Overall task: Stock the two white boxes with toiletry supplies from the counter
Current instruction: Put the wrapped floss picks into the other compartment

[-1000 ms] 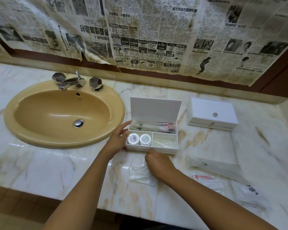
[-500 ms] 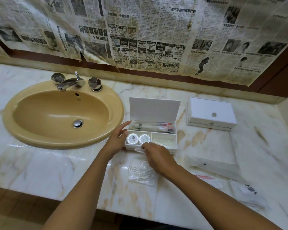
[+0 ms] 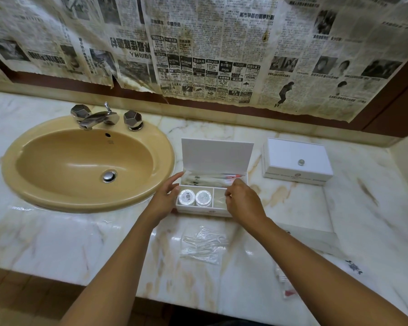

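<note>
An open white box [image 3: 216, 154] stands on the marble counter with its lid up. Its back compartment holds long wrapped packets [image 3: 212, 180], and two round silver-topped tubs [image 3: 187, 197] sit at its front left. My left hand [image 3: 165, 198] rests with straight fingers against the box's left wall. My right hand [image 3: 243, 201] hovers over the front right compartment and pinches a small clear packet [image 3: 222, 196]. A second white box [image 3: 297, 161] sits closed to the right. Several clear packets [image 3: 204, 245] lie in front of the open box.
A tan sink [image 3: 12, 177] with a chrome faucet [image 3: 97, 117] fills the counter's left side. At the right lie a long white pack [image 3: 311, 236], a red-and-white sachet [image 3: 285, 285] and a printed sachet [image 3: 353, 267]. Newspaper covers the wall behind.
My right hand rose from the pile of clear packets on the counter and moved forward over the box's front right compartment with one packet. My left hand stayed on the box.
</note>
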Demonstrator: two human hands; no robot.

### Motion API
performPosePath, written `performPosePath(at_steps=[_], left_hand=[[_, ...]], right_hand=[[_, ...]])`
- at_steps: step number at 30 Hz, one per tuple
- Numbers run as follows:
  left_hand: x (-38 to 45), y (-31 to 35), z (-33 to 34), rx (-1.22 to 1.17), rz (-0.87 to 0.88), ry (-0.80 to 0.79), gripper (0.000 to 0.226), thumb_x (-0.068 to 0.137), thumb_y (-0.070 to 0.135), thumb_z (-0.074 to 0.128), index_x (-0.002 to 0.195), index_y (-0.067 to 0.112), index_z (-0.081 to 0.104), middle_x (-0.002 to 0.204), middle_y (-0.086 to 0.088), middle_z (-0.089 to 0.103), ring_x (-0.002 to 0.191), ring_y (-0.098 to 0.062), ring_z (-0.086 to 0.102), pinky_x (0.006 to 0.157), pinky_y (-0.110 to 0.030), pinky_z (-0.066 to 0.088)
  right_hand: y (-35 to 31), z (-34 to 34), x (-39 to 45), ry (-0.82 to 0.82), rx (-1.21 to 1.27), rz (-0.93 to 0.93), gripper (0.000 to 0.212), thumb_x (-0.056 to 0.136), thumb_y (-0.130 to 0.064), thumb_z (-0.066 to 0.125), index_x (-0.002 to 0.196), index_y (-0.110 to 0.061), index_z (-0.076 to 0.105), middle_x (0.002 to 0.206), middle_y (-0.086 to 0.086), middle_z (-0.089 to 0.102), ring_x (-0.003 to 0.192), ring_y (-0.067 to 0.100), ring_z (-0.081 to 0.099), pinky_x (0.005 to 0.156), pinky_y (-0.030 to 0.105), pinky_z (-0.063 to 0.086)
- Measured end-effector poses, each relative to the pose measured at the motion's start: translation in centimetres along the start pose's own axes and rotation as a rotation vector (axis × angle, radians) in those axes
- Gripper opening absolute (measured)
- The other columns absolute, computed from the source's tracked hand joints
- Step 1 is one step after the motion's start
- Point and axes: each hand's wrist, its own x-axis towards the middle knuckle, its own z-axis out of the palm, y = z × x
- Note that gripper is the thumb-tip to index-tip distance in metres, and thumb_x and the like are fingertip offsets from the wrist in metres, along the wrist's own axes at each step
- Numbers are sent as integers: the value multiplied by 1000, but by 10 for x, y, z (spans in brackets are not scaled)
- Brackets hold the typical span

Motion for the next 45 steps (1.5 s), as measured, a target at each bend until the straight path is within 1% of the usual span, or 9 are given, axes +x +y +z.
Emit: performPosePath(at_steps=[6, 10, 14, 16, 20, 24, 29, 36, 45], left_hand=[[0, 0, 0, 4, -16, -3, 40, 105, 25, 38, 139, 46, 44, 127, 3, 53, 109, 5, 49, 75, -14, 38], [0, 0, -1, 1, -16, -2, 41, 105, 24, 38, 140, 44, 44, 128, 4, 53, 113, 0, 50, 73, -14, 39], [2, -1, -1, 4, -14, -5, 40, 105, 26, 39, 140, 45, 44, 129, 3, 53, 118, -5, 48, 74, -16, 39], [3, -3, -1, 7, -3, -5, 40, 104, 26, 40, 139, 46, 45, 128, 2, 55, 114, -6, 50, 75, -17, 40], [4, -6, -2, 24, 7, 8, 41, 104, 26, 41, 135, 50, 47, 126, 0, 61, 110, -13, 56, 80, -20, 43], [3, -5, -1, 29, -3, 12, 40, 104, 26, 40, 136, 49, 46, 126, 4, 59, 110, -2, 54, 79, -18, 42], [2, -3, -1, 28, -2, 14, 40, 104, 25, 41, 137, 48, 46, 124, 5, 58, 108, 5, 52, 78, -14, 39], [2, -1, -1, 29, -9, 19, 40, 104, 25, 41, 134, 51, 46, 119, 8, 58, 103, 5, 53, 77, -14, 39], [1, -2, -1, 32, -2, 19, 40, 103, 25, 41, 131, 54, 46, 123, 5, 58, 104, 3, 53, 78, -16, 41]], right_hand=[[-3, 9, 0, -151, -37, 91, 27, 78, 3, 49, 90, -6, 72, 89, 10, 69, 81, 28, 63, 65, 30, 50], [-6, 6, -2, -130, -44, 47, 19, 81, 0, 46, 71, -6, 62, 74, 8, 60, 74, 29, 58, 48, 25, 32], [-15, 3, -10, 117, 90, -134, 22, 89, -9, 53, 100, -10, 71, 100, 6, 67, 97, 25, 60, 74, 33, 49], [-23, 4, -15, 133, 156, -243, 19, 86, -9, 58, 99, -10, 72, 95, 5, 68, 93, 25, 63, 74, 36, 53], [-37, 11, -25, -108, 63, -349, 20, 89, -19, 53, 97, -14, 71, 95, 5, 67, 89, 27, 62, 73, 37, 50], [-41, 21, -32, -394, -83, -369, 26, 88, -24, 57, 113, -20, 66, 114, 2, 65, 105, 24, 58, 81, 32, 45], [-36, 30, -38, -504, -218, -401, 32, 82, -12, 60, 114, -16, 65, 116, 5, 60, 106, 27, 56, 72, 30, 40], [-30, 39, -39, -473, -254, -430, 18, 82, -1, 54, 92, -7, 68, 99, 10, 63, 92, 31, 59, 61, 29, 30], [-39, 12, -23, -213, -15, -353, 18, 93, -25, 53, 98, -24, 70, 94, 4, 69, 89, 27, 61, 61, 30, 38]])
